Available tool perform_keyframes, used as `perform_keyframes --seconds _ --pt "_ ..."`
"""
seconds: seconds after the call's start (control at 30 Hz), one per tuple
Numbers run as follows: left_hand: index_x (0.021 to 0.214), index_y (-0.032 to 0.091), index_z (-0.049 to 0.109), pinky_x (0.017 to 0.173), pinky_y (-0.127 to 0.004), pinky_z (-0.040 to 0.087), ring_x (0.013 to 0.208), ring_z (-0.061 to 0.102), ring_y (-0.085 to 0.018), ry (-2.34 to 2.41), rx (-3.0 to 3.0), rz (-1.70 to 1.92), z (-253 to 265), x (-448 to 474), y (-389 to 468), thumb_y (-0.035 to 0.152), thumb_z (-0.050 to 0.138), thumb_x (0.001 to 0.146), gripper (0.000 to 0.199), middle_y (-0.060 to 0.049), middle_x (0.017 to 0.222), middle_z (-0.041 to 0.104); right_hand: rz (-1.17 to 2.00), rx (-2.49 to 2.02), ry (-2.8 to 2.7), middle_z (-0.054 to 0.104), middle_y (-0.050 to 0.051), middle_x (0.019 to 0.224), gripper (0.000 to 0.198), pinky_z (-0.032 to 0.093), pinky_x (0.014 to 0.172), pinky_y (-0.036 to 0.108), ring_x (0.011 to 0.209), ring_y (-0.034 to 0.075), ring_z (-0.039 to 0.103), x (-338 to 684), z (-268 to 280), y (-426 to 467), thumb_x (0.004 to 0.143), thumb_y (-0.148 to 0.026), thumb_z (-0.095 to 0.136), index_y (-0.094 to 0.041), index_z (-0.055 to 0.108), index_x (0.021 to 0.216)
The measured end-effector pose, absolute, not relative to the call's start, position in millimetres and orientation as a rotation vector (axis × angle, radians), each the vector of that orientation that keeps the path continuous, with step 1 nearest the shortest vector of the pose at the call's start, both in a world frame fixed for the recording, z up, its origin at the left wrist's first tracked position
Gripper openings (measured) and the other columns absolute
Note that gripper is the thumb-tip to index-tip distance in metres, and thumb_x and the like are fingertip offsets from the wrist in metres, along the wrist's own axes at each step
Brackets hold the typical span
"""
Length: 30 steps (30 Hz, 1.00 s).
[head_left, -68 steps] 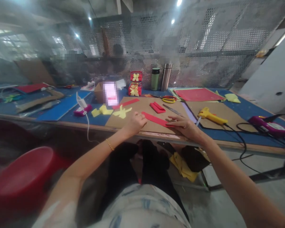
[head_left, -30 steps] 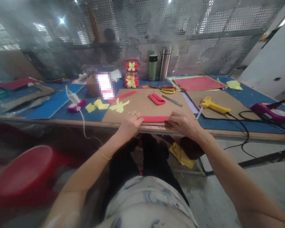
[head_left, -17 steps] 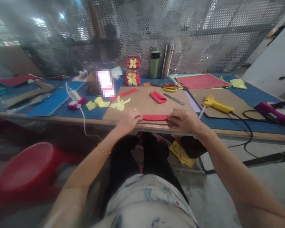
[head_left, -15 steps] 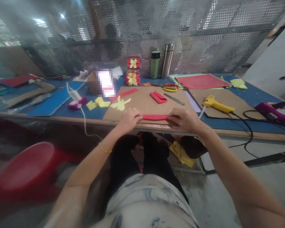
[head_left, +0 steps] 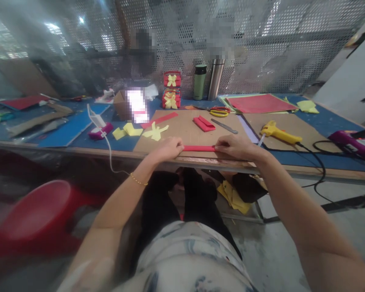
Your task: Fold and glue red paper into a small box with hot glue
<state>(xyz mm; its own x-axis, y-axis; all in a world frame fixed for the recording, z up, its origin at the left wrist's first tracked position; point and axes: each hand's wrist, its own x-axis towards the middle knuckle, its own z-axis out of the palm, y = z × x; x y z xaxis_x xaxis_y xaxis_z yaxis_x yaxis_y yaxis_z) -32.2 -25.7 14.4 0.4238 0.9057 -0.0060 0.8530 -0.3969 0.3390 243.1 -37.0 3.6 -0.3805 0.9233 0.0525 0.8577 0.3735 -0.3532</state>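
A narrow red paper strip (head_left: pixel 200 148) stretches between my hands at the front edge of the cardboard sheet (head_left: pixel 182 129). My left hand (head_left: pixel 169 148) is closed on its left end, and my right hand (head_left: pixel 235 147) pinches the right end. Just beyond the strip lie a folded red paper piece (head_left: pixel 204 123) and a grey blade-like tool (head_left: pixel 224 126). A yellow paper bow shape (head_left: pixel 155 131) and a flat red strip (head_left: pixel 164 119) rest on the cardboard to the left.
To the right lies a yellow glue gun (head_left: pixel 281 134) with its cable. Scissors (head_left: pixel 219 111), a green tumbler (head_left: pixel 200 83), a steel flask (head_left: pixel 215 80) and two small red boxes with yellow bows (head_left: pixel 171 99) stand farther back. A red stool (head_left: pixel 38 211) is at lower left.
The red strip looks narrower and straighter than before, still held at both ends. My hands have shifted only slightly.
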Motion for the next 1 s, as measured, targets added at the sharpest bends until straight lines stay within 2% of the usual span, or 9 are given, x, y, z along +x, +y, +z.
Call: perform_keyframes --seconds 0.2,0.4,0.83,1.0 --pt "0.066 0.021 0.048 0.061 -0.031 0.034 0.063 0.052 -0.014 1.443 2.287 0.153 26 -32 -22 0.019 0.052 0.086 0.021 -0.002 0.068 0.062 0.412 -1.542 -2.396 0.074 0.005 0.081 0.019 0.043 0.065 0.029 0.072 0.018 0.061 247 1 -29 0.088 -0.034 0.059 -0.021 0.07 0.079" --pt "0.061 0.02 0.047 0.057 -0.031 0.03 0.057 0.046 -0.013 1.485 2.226 0.053 32 -25 -18 0.015 0.055 0.081 0.022 -0.001 0.06 0.054 0.487 -1.589 -2.432 0.071 0.005 0.075 0.022 0.042 0.064 0.028 0.07 0.017 0.059 244 2 -22 0.087 -0.035 0.06 -0.019 0.068 0.074" --pt "0.065 0.021 0.044 0.058 -0.032 0.026 0.06 0.041 -0.013 1.478 2.307 -0.012 31 -27 -10 0.018 0.058 0.081 0.021 0.001 0.066 0.05 0.459 -1.815 -2.44 0.073 0.006 0.08 0.02 0.04 0.063 0.028 0.073 0.018 0.061 236 14 -26 0.088 -0.034 0.063 -0.019 0.071 0.077" --pt "0.067 0.021 0.045 0.059 -0.031 0.028 0.061 0.043 -0.013 1.467 2.296 0.017 27 -29 -8 0.018 0.058 0.079 0.018 0.0 0.068 0.052 0.424 -1.862 -2.378 0.07 0.005 0.078 0.025 0.039 0.062 0.028 0.072 0.017 0.059 241 9 -27 0.088 -0.039 0.065 -0.02 0.065 0.073"
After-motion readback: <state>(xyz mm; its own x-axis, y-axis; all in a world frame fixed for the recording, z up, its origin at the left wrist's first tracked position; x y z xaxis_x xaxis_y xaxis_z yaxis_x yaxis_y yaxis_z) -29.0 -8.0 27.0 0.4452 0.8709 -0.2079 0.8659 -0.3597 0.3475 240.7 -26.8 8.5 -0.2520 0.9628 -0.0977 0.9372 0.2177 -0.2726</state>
